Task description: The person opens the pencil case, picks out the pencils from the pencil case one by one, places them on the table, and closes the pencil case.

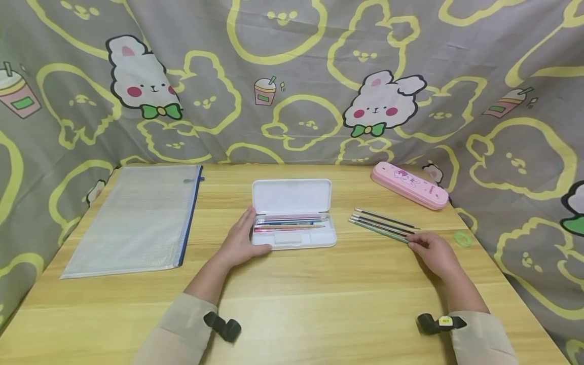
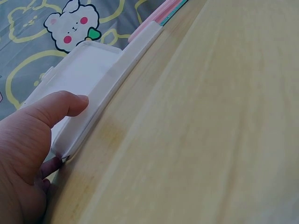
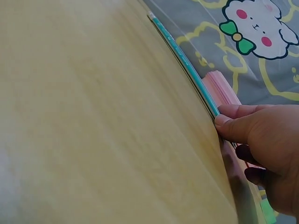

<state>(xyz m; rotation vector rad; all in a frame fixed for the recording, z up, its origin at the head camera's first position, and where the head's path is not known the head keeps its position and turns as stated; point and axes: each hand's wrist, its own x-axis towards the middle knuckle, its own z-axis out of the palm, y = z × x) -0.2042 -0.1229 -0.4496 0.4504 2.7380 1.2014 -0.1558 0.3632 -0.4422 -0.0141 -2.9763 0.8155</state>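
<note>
A white pencil case (image 1: 291,196) lies with its lid raised, holding several pencils (image 1: 296,221) and a white eraser (image 1: 288,238). My left hand (image 1: 238,242) grips its left end, thumb at the front corner and fingers along the side; the left wrist view has the thumb (image 2: 70,101) over the case's front wall. To the right, my right hand (image 1: 435,255) pinches the tip end of a green pencil (image 3: 184,61) between thumb and index finger. Several dark pencils (image 1: 385,218) lie on the table just behind that pencil, roughly side by side.
A pink pencil case (image 1: 408,185) with a rabbit picture rests shut at the back right. A green ring-shaped item (image 1: 463,239) lies right of my right hand. On the left is a mesh zip pouch (image 1: 141,223) with a blue edge. A patterned curtain (image 1: 301,66) hangs behind the table.
</note>
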